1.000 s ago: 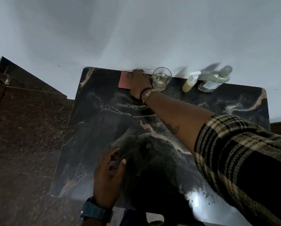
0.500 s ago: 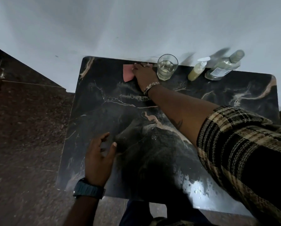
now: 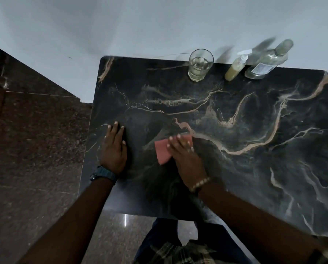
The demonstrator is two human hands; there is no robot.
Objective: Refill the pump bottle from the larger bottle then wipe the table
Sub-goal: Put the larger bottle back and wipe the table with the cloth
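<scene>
A black marble table (image 3: pixel 245 130) with tan veins fills the view. My right hand (image 3: pixel 184 155) presses flat on a pink cloth (image 3: pixel 162 151) near the table's front left. My left hand (image 3: pixel 114 147) lies flat and spread on the table's left edge, holding nothing. At the back edge stand a small pump bottle (image 3: pixel 235 68) with yellowish liquid and, to its right, a larger clear bottle (image 3: pixel 266 62) with a label.
A clear drinking glass (image 3: pixel 199 64) stands at the back edge, left of the pump bottle. A white wall runs behind the table. Dark speckled floor (image 3: pixel 35 149) lies to the left and in front.
My right hand has dragged the pink cloth from the table's back edge beside the glass toward the front. My left hand stays flat at the left side.
</scene>
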